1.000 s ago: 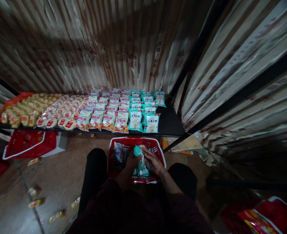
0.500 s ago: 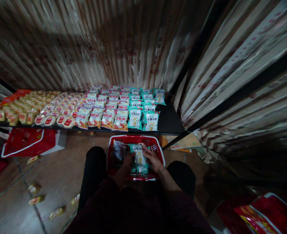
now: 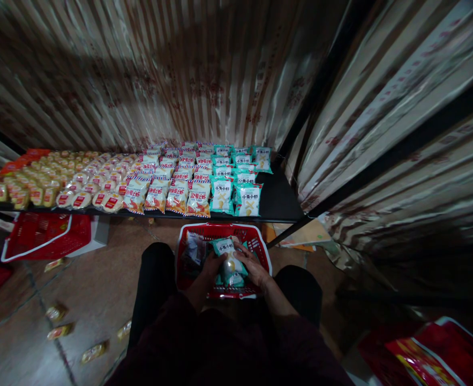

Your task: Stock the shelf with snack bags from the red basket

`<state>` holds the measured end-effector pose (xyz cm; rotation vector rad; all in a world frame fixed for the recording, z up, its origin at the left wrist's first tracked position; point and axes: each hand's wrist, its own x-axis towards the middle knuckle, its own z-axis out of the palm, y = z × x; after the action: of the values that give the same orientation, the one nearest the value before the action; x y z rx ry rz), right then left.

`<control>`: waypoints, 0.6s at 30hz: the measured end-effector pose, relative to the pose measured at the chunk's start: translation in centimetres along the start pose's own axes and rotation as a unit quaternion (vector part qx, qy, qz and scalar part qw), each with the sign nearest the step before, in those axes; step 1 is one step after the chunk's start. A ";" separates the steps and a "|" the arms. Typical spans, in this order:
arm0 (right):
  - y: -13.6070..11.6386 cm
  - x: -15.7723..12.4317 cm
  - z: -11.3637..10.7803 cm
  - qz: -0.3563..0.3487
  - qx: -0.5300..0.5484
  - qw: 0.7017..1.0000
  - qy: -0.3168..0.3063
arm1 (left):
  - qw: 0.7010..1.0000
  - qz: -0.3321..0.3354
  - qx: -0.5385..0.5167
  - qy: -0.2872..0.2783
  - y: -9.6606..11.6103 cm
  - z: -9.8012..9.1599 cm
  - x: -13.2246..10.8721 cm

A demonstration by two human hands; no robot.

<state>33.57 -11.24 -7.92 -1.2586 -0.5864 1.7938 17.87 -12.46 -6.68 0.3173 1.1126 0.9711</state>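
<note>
Between my two hands is a teal and white snack bag (image 3: 229,255), its printed front facing up. My left hand (image 3: 211,268) grips the bag's left side, and my right hand (image 3: 252,266) is closed on its right side. Both hands are over a red shopping basket (image 3: 181,282) with a white rim, set between my knees. More teal bags (image 3: 234,280) lie beneath the held one. A darker clear-wrapped package (image 3: 195,250) sits at the basket's left end.
A black shelf (image 3: 278,201) ahead carries rows of teal bags, orange-white snack bags (image 3: 177,195), round wrapped cakes (image 3: 81,200) and yellow wrapped cakes (image 3: 37,193). Another red basket (image 3: 47,236) stands at left. Several small packs (image 3: 94,351) lie on the floor. A red basket (image 3: 449,343) is at lower right.
The held teal bag has tilted slightly, its top edge turning a little to the left. Both hands keep their hold on it, and the basket stays in place.
</note>
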 end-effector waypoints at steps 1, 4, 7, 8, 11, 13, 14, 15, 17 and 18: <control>0.0 0.0 0.0 -0.001 0.000 1.000 0.003 | 1.000 -0.001 -0.001 0.004 0.0 -0.1 0.0; 0.0 -0.1 0.1 -0.004 0.001 1.000 0.003 | 1.000 -0.001 -0.001 0.003 -0.2 -0.1 -0.1; -0.3 -0.5 0.3 -0.004 0.001 1.000 -0.011 | 1.000 0.003 -0.003 -0.003 -0.3 -0.1 -0.1; -0.3 -0.6 0.4 -0.004 0.000 1.000 -0.020 | 1.000 0.006 -0.006 -0.006 -0.3 0.0 -0.1; -0.6 -0.9 0.4 -0.008 -0.016 0.999 -0.027 | 1.000 0.017 -0.009 -0.017 -0.2 -0.1 -0.1; -0.8 -1.2 0.4 -0.003 -0.037 0.999 -0.009 | 0.999 0.024 -0.006 -0.021 -0.2 -0.3 0.0; -0.9 -1.3 0.4 0.003 -0.046 0.999 0.000 | 0.999 0.028 -0.004 -0.022 -0.2 -0.4 0.0; -1.0 -1.5 0.4 0.010 -0.051 0.999 0.003 | 0.999 0.032 -0.003 -0.023 -0.2 -0.5 0.1; -1.2 -1.9 0.6 0.025 -0.051 0.998 -0.009 | 0.999 0.040 -0.001 -0.021 -0.2 -0.7 0.4; -1.2 -2.1 0.7 0.033 -0.049 0.998 -0.017 | 0.999 0.044 0.002 -0.018 -0.1 -0.8 0.5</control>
<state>33.69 -12.30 -5.68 -1.3290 -0.6676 1.8637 17.34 -12.29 -7.45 0.3880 1.0746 1.0383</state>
